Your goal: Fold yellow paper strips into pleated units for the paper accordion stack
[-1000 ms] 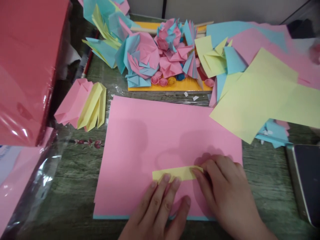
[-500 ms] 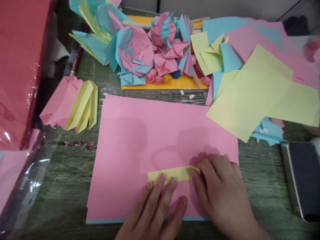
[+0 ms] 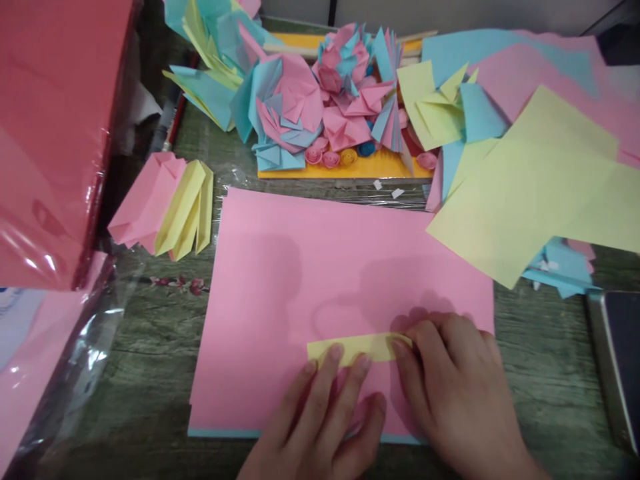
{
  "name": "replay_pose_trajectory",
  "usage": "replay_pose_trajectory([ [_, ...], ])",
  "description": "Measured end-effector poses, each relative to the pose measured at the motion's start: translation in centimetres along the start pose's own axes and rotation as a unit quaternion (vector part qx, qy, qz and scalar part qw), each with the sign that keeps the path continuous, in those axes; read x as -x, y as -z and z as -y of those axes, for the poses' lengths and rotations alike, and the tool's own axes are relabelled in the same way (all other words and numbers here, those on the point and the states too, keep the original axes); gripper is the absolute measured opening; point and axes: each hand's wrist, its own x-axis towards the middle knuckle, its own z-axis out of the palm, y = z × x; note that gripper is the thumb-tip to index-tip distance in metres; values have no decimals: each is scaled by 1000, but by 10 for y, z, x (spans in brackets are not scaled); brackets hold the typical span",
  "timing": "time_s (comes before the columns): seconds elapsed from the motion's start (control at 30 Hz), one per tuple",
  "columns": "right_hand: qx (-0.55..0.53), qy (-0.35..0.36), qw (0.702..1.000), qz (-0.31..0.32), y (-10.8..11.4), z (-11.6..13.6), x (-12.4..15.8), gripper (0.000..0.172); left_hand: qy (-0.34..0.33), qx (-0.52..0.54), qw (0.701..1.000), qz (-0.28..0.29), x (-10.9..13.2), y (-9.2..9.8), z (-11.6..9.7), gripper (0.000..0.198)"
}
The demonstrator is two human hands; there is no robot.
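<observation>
A folded strip of yellow paper (image 3: 375, 348) lies across the pink sheets (image 3: 260, 287), slightly tilted. My left hand (image 3: 325, 413) rests with fingers spread, its fingertips pressing on the strip's left and middle parts, while its thumb lies apart below on the pink paper. At the strip's right end, the thumb and curled fingers of my right hand (image 3: 455, 380) pinch the paper. That end is partly hidden by the fingers. A pale blue edge shows beneath the pink stack along its near side.
Pink folded paper (image 3: 147, 200) and yellow folded paper (image 3: 187, 210) lie left. Behind are folded paper flowers (image 3: 290, 100) on a yellow board (image 3: 320, 172). Loose yellow sheets (image 3: 520, 187) overlap the stack's far right corner. A phone-like device (image 3: 623, 360) sits right, a red plastic-wrapped pack (image 3: 55, 133) left.
The whole view has shifted, so most things appear farther right. Both hands keep nearly the same place on the yellow strip; my left thumb looks slightly more bent.
</observation>
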Motion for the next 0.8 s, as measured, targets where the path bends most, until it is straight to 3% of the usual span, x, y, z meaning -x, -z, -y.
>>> replay_pose_trajectory([
  [0.2,-6,-18,1000,4,0,1,1,16,61,41,997,-39,1,-10,-9,54],
  [0.8,-33,-45,998,-22,2,5,-2,10,27,24,999,9,-7,2,3,53],
])
